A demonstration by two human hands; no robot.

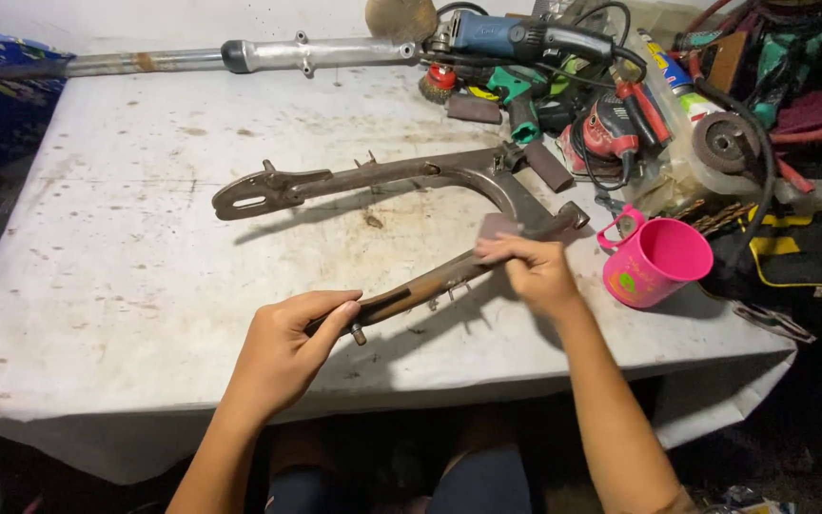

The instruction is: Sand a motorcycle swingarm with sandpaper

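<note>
A rusty U-shaped metal swingarm (401,172) lies on the white stained table (126,257), its two arms pointing left. My left hand (287,347) grips the end of the near arm. My right hand (530,271) presses a small brownish piece of sandpaper (499,225) against the same arm, close to the bend of the U. The far arm rests on the table and nobody touches it.
A pink plastic mug (656,261) stands just right of my right hand. A grey metal fork tube (240,57) lies along the back edge. A blue angle grinder (516,38), power tools, a spray can and cables crowd the back right. The table's front edge is near my arms.
</note>
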